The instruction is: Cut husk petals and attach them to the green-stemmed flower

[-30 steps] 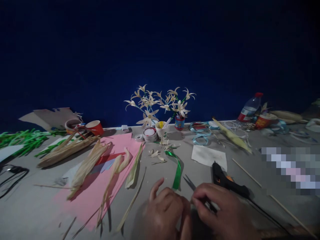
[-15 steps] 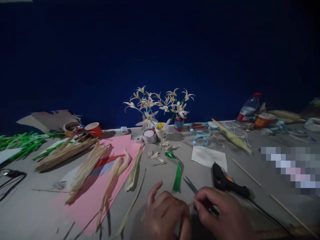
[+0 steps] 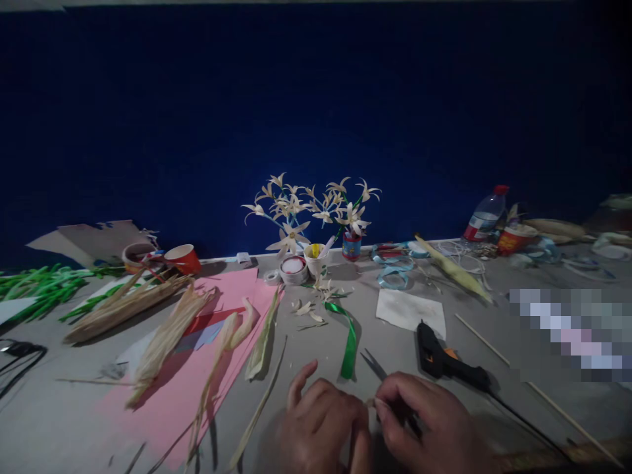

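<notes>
My left hand (image 3: pixel 323 424) is closed, its fingers curled and one outer finger raised. Opposite it, my right hand (image 3: pixel 427 418) pinches with thumb and forefinger. A small tan piece (image 3: pixel 370 402) shows between the fingertips of both hands; most of it is hidden. Dark scissors (image 3: pixel 374 363) point away from me, their handles behind or under my right hand; I cannot tell whether the hand grips them. A green ribbon (image 3: pixel 350 349) lies just beyond my hands. Right of them rests a black glue gun (image 3: pixel 447 362) with its cord.
Corn husks (image 3: pixel 170 345) lie over pink paper (image 3: pixel 162 428) on the left. Pale artificial flowers (image 3: pixel 296 210) stand at the back by small cups (image 3: pixel 295 270). A white sheet (image 3: pixel 407 309), a thin stick (image 3: pixel 533 388) and a bottle (image 3: pixel 486 214) are on the right.
The view has shifted slightly. My right hand has moved a little to the left, closer to my left hand; both stay closed near the small tan piece.
</notes>
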Motion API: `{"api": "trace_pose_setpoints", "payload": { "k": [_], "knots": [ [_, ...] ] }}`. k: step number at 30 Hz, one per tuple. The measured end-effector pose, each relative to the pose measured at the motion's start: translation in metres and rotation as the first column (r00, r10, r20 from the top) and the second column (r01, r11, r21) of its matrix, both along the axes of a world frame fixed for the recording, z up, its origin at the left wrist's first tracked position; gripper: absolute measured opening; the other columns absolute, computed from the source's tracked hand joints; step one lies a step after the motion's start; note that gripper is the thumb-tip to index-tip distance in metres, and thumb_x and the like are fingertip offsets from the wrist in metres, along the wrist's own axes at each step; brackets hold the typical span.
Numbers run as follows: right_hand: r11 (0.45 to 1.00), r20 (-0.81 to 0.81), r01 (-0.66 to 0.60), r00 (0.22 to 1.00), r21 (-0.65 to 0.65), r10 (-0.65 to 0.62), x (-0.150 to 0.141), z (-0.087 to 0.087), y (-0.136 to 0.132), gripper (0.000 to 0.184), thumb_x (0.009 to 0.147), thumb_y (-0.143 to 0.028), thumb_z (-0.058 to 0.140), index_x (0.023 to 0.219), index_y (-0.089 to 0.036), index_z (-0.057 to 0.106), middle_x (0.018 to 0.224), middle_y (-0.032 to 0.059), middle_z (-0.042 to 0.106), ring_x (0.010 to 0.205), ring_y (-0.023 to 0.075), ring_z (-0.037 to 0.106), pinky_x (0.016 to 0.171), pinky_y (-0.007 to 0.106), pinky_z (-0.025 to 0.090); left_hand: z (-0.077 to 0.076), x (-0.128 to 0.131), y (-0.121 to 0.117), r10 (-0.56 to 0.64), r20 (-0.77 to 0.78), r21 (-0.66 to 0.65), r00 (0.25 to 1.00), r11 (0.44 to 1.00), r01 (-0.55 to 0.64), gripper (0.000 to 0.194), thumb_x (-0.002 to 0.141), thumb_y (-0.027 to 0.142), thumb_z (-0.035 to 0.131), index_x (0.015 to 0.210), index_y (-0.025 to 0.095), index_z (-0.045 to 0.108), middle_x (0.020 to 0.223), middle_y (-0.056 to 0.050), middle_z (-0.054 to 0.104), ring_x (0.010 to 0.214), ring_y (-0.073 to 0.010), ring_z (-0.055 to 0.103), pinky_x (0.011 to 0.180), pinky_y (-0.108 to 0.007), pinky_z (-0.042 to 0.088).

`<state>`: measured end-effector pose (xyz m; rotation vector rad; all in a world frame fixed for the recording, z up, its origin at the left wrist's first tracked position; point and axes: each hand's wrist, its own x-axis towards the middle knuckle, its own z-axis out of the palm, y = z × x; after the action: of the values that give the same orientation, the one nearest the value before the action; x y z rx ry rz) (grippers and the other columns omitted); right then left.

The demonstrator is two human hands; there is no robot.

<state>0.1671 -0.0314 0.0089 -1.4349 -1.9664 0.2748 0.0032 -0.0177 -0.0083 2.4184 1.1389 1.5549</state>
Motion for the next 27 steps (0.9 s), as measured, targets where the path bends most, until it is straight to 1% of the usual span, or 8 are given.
{"api": "trace_pose_setpoints", "payload": {
  "k": [6,9,13,17,20,22,25,27],
  "knots": [
    [0.979,-0.098,0.180,0.977,-0.093,-0.189,0.034,-0.005,0.000,0.018,0.090,-0.033,0.050,0.076,-0.026,0.059,0.065,-0.0052,0.063,0.059,0.0143,0.062,0.059,0.023,0.047,0.000,-0.002,0.000,0.023,0.112,-0.005,0.993,1.000,-0.022,0.023,0.076,0.000,0.051,0.069,0.022,0.051,0.058,0.006,0.059,0.055,-0.0115,0.055,0.096,-0.040,0.039],
    [0.988,-0.165,0.056,0.983,-0.146,-0.080,0.020,-0.002,-0.004,0.008,0.084,-0.025,0.053,0.082,-0.025,0.060,0.071,-0.0045,0.066,0.062,0.0136,0.064,0.058,0.020,0.049,0.001,0.001,0.000,0.001,0.091,-0.022,0.996,1.000,0.001,0.022,0.079,0.002,0.049,0.071,0.022,0.053,0.058,0.006,0.059,0.056,-0.0118,0.056,0.096,-0.039,0.038],
    [0.995,-0.131,-0.010,0.991,-0.099,-0.003,-0.003,0.000,-0.004,0.012,0.085,-0.023,0.050,0.075,-0.024,0.057,0.062,-0.0047,0.062,0.056,0.0134,0.059,0.054,0.021,0.045,0.001,0.004,0.000,-0.002,0.071,-0.006,0.997,1.000,0.002,0.022,0.078,0.002,0.050,0.073,0.023,0.054,0.057,0.006,0.061,0.056,-0.0122,0.056,0.096,-0.039,0.038],
    [0.991,-0.133,-0.053,0.990,-0.120,0.036,0.009,-0.006,-0.002,0.020,0.090,-0.027,0.048,0.075,-0.024,0.059,0.065,-0.0037,0.065,0.059,0.0141,0.062,0.056,0.022,0.044,-0.005,0.001,0.001,-0.005,0.030,0.008,1.000,1.000,0.005,0.021,0.075,0.002,0.051,0.072,0.022,0.054,0.056,0.006,0.061,0.054,-0.0122,0.057,0.097,-0.040,0.038],
    [0.980,-0.187,0.121,0.971,-0.161,-0.150,0.030,-0.012,-0.004,0.020,0.091,-0.037,0.050,0.080,-0.026,0.063,0.071,-0.0016,0.068,0.066,0.0174,0.064,0.063,0.026,0.046,-0.008,-0.005,0.002,-0.005,0.048,0.006,0.999,1.000,0.005,0.023,0.073,0.000,0.053,0.075,0.022,0.055,0.060,0.005,0.064,0.057,-0.0129,0.059,0.097,-0.040,0.039],
    [0.948,-0.297,0.208,0.914,-0.243,-0.277,0.037,-0.013,-0.008,0.025,0.091,-0.044,0.050,0.084,-0.025,0.064,0.076,0.0008,0.069,0.069,0.0193,0.064,0.065,0.028,0.048,-0.008,-0.011,0.003,-0.026,0.018,0.023,0.999,0.999,0.026,0.024,0.074,0.000,0.056,0.084,0.021,0.059,0.069,0.002,0.068,0.063,-0.0149,0.062,0.097,-0.040,0.039],
    [0.902,-0.529,-0.040,0.821,-0.430,-0.216,0.029,-0.010,-0.013,0.033,0.091,-0.054,0.051,0.089,-0.024,0.066,0.077,0.0018,0.068,0.067,0.0190,0.063,0.062,0.028,0.049,-0.006,-0.019,0.006,-0.087,-0.066,0.082,0.994,0.992,0.093,0.030,0.080,0.000,0.058,0.105,0.017,0.062,0.080,-0.003,0.073,0.075,-0.0173,0.065,0.102,-0.040,0.037],
    [0.814,-0.704,-0.292,0.684,-0.503,-0.189,0.016,-0.007,-0.016,0.034,0.087,-0.056,0.058,0.086,-0.024,0.066,0.071,0.0001,0.066,0.064,0.0171,0.060,0.060,0.026,0.047,-0.005,-0.023,0.007,-0.124,-0.107,0.116,0.986,0.984,0.136,0.029,0.086,0.004,0.056,0.113,0.015,0.062,0.081,-0.004,0.074,0.076,-0.0167,0.066,0.105,-0.040,0.034]
  ]
}}
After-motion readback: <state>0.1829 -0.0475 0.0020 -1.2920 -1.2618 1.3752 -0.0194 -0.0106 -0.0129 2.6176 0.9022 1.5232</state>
